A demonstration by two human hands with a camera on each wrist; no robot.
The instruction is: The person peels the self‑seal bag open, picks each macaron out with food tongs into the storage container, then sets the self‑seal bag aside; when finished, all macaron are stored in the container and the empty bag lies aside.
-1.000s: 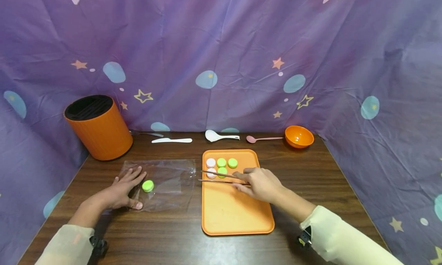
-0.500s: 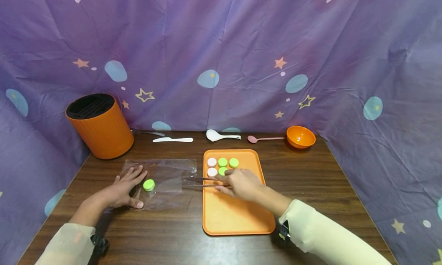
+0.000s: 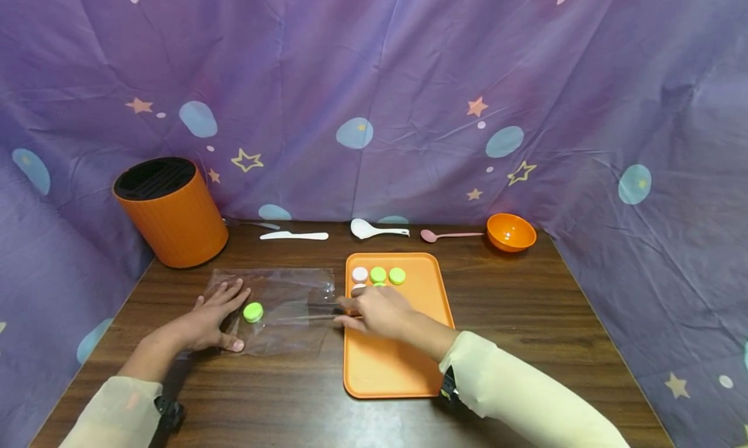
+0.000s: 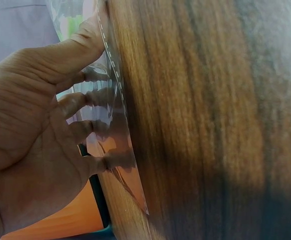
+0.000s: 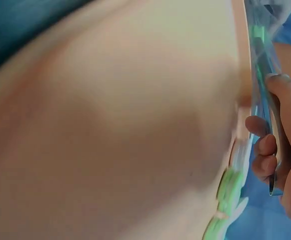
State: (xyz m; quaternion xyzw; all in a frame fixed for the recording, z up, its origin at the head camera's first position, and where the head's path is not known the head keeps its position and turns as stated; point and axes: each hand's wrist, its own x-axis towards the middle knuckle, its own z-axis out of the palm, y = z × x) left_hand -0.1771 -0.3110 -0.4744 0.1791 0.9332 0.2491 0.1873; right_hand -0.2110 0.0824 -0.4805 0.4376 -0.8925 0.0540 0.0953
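My left hand [image 3: 210, 318] rests with spread fingers on the left end of a clear plastic bag [image 3: 292, 341]. In the left wrist view the bag's edge [image 4: 120, 90] crosses past the fingertips. A green macaron [image 3: 253, 312] lies at the bag beside this hand. My right hand [image 3: 380, 310] grips slim metal tongs [image 5: 271, 115] over the tray's left edge. The tongs' arms reach left to the bag, apart, with no macaron seen between them; whether they are inside or above the bag I cannot tell. Green macarons [image 3: 397, 276] and pale pink ones [image 3: 359, 274] sit on the orange tray [image 3: 403, 376], partly hidden by the right hand.
An orange knife block [image 3: 175, 221] stands at the back left. Along the back lie a white knife [image 3: 294, 236], a white ladle [image 3: 374, 229] and a pink spoon [image 3: 444, 236]. An orange bowl [image 3: 511, 232] stands at the back right. A purple curtain [image 3: 304, 97] hangs behind.
My right hand has moved left with the tongs, from over the tray's right half to its left edge. The tongs' tips now reach the bag. My left hand has stayed in place.
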